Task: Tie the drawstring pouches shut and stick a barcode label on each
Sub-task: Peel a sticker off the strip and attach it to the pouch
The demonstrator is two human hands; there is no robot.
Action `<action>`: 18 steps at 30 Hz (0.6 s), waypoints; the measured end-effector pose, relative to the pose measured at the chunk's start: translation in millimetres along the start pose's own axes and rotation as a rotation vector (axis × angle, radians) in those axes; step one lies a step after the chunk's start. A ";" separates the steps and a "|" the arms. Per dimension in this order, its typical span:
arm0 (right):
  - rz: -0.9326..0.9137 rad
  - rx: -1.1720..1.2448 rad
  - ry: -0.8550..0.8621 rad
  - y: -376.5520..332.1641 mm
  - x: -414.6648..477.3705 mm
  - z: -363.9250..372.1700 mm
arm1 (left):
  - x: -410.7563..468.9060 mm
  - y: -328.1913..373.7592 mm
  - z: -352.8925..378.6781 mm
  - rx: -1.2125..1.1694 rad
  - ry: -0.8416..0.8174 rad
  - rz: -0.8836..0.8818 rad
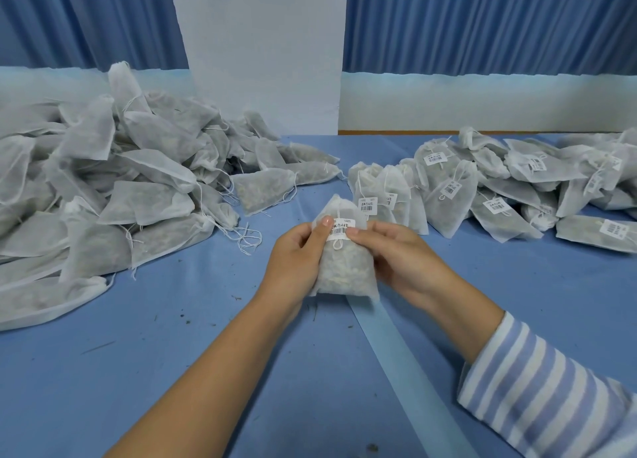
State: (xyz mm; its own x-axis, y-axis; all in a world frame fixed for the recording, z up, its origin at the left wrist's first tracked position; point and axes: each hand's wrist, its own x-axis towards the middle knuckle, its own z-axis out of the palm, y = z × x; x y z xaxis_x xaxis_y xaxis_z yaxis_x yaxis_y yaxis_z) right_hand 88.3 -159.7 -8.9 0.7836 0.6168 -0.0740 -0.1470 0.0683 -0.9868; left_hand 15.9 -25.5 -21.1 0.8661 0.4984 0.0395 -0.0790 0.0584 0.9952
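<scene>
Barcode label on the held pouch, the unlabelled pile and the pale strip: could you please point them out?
barcode label (341,230), head view, middle of its printed bars.
unlabelled pile (148,202), head view, face of a front pouch.
pale strip (396,347), head view, its middle stretch.

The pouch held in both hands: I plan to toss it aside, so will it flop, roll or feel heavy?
Probably soft: the pouch is thin fabric stuffed with loose bits. Likely light: the left hand and right hand hold it by the fingers. Unlikely to roll; labelled pouches nearby lie slumped.
</scene>
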 end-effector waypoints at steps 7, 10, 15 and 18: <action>-0.055 -0.227 0.076 1.3 -3.1 3.5 | -1.7 -5.4 6.7 0.013 0.098 0.017; -0.248 -0.334 0.057 3.1 -8.5 5.5 | -0.9 -7.3 8.5 0.027 0.113 0.012; -0.386 -0.263 0.198 2.3 -4.8 -6.6 | 2.9 -8.3 7.0 -0.060 0.047 -0.044; -0.406 -0.297 0.470 -1.5 6.6 -37.5 | 7.8 -8.7 0.2 -0.067 0.106 -0.063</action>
State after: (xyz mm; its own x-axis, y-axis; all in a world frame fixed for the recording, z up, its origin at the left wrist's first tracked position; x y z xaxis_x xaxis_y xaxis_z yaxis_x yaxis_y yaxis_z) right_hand 116.3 -185.1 -13.2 0.9300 0.1779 0.3217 0.3330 -0.0367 -0.9422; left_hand 23.4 -22.2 -29.4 0.8136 0.5803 -0.0361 -0.0618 0.1479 0.9871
